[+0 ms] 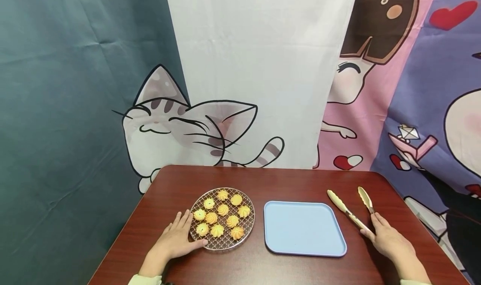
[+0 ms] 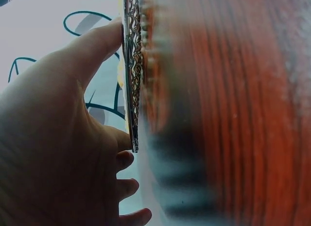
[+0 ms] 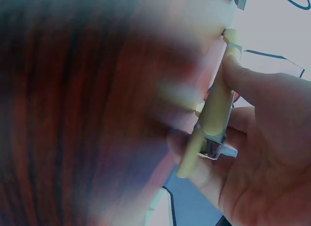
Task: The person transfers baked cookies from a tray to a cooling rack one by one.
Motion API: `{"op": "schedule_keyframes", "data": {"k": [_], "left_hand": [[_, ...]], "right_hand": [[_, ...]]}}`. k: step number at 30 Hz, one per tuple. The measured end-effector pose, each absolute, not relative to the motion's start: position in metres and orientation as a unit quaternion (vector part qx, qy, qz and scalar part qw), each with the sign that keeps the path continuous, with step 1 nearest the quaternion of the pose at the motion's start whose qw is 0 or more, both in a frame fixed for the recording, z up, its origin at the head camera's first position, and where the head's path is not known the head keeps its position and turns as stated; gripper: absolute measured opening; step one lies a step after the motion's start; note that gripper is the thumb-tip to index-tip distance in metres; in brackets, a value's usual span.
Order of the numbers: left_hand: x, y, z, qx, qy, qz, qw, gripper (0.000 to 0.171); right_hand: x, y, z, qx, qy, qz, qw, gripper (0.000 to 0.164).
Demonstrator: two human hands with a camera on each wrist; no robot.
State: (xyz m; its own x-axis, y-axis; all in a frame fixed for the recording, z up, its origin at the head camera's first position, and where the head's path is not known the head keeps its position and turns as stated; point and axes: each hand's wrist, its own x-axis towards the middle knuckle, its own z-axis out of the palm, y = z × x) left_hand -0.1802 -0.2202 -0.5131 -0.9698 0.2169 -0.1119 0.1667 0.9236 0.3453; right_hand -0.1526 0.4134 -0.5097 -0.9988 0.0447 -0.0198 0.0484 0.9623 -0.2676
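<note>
My left hand [image 1: 175, 239] lies at the left edge of a round wire cooling rack [image 1: 246, 230], fingers spread. In the left wrist view its thumb [image 2: 99, 43] and index fingertip touch the rack's rim [image 2: 131, 80]. Several golden piped cookies [image 1: 223, 210] sit spread over the mesh. On the right, my right hand [image 1: 391, 237] grips a pair of tongs [image 1: 351, 216] with cream-coloured tips, whose arms stand apart and point away from me. The right wrist view shows the tongs' cream handle [image 3: 218, 104] between thumb and fingers.
A light blue rectangular tray [image 1: 304, 228] lies between the rack and the tongs. All of it stands on a reddish-brown wooden table [image 1: 285, 185] with rounded far corners. Behind the table hangs a cloth backdrop [image 1: 263, 68] with cartoon prints.
</note>
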Motion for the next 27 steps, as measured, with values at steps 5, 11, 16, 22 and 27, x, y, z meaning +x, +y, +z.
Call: {"op": "schedule_keyframes", "data": {"k": [5, 11, 16, 22, 27], "left_hand": [[-0.1791, -0.2197, -0.5117, 0.097, 0.978, 0.17, 0.073, 0.116], [-0.1782, -0.2194, -0.5115, 0.096, 0.978, 0.171, 0.072, 0.116], [-0.1775, -0.2197, -0.5113, 0.095, 0.978, 0.173, 0.073, 0.116], [-0.1779, -0.2192, -0.5109, 0.095, 0.977, 0.175, 0.07, 0.116], [-0.1783, -0.2196, -0.5112, 0.095, 0.977, 0.178, 0.072, 0.116]], "right_hand": [[-0.1533, 0.4145, -0.5076, 0.031, 0.99, -0.132, 0.034, 0.093], [-0.1529, 0.415, -0.5078, 0.027, 0.99, -0.134, 0.029, 0.094], [-0.152, 0.4154, -0.5089, 0.023, 0.99, -0.135, 0.021, 0.092], [-0.1535, 0.4164, -0.5099, 0.022, 0.989, -0.143, 0.018, 0.09], [-0.1542, 0.4151, -0.5097, 0.019, 0.99, -0.14, 0.009, 0.087]]}}
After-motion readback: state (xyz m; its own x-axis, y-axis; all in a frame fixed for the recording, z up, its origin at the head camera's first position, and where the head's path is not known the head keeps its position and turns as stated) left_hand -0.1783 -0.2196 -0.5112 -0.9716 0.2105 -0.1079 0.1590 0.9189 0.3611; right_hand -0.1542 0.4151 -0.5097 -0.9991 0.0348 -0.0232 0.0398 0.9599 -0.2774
